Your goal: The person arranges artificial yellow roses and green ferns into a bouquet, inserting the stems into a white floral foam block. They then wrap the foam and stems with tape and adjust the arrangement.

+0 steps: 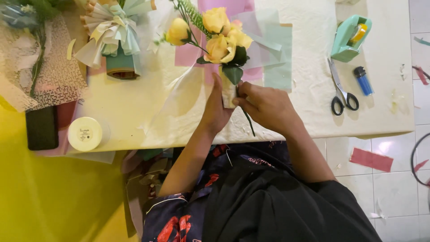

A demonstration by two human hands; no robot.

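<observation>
A small bunch of yellow roses (220,35) with green leaves lies on the white table (134,103), heads pointing away from me. My left hand (216,110) wraps around the stems where a strip of pale wrapping (228,93) covers them. Touching the same spot from the right, my right hand (264,105) pinches the stems, and a thin green stem (249,122) sticks out below it. Pink and pale green paper sheets (268,45) lie under the flowers, with a clear film sheet (179,103) spread toward me.
Scissors (341,89), a blue lighter (363,80) and a mint tape dispenser (350,38) lie at the right. At the left are a folded paper fan with a roll (114,40), mesh wrap (49,62), a dark phone (41,127) and a round white lid (84,133). Paper scraps (371,159) litter the tiled floor.
</observation>
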